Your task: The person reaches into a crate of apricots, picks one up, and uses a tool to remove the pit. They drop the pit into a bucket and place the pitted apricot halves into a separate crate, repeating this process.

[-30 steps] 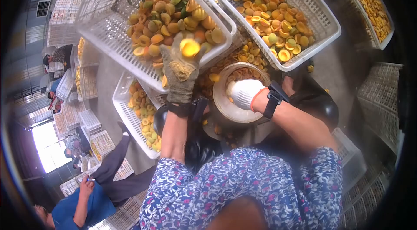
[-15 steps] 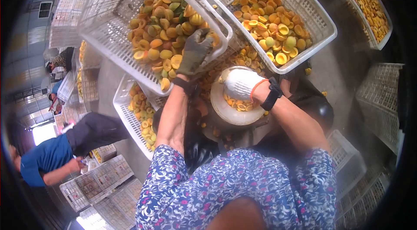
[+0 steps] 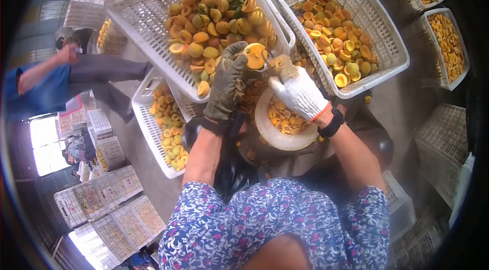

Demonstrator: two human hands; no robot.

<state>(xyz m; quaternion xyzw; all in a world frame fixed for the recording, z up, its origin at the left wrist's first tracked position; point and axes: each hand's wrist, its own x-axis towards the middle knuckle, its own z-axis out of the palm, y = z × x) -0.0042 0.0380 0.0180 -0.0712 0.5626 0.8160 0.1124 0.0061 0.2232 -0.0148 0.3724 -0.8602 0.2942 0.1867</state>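
Observation:
My left hand (image 3: 227,84), in a grimy grey-brown glove, is closed on a yellow peach half (image 3: 255,56), its cut face turned up toward me. Just to the right, my right hand (image 3: 298,89) wears a white knit glove with stained fingertips. It grips a thin hooked metal tool (image 3: 265,55) whose curved end touches or nearly touches the fruit; the fingers hide its handle. Under my right hand stands a pale round bowl (image 3: 285,141) holding peach pieces (image 3: 286,116). Beyond my left hand, a tilted white crate (image 3: 147,48) holds peach halves (image 3: 214,25) and several leaves.
Another white crate (image 3: 374,82) of peach halves stands front right, and a lower one (image 3: 145,135) sits at left. Filled crates (image 3: 448,48) line the far right. Stacked crates (image 3: 99,196) stand at left, where a person in blue (image 3: 46,86) is walking.
My left hand has come out of the tilted crate with a peach half. My right hand has risen from the bowl to meet it, showing the hooked tool. The person at left has moved.

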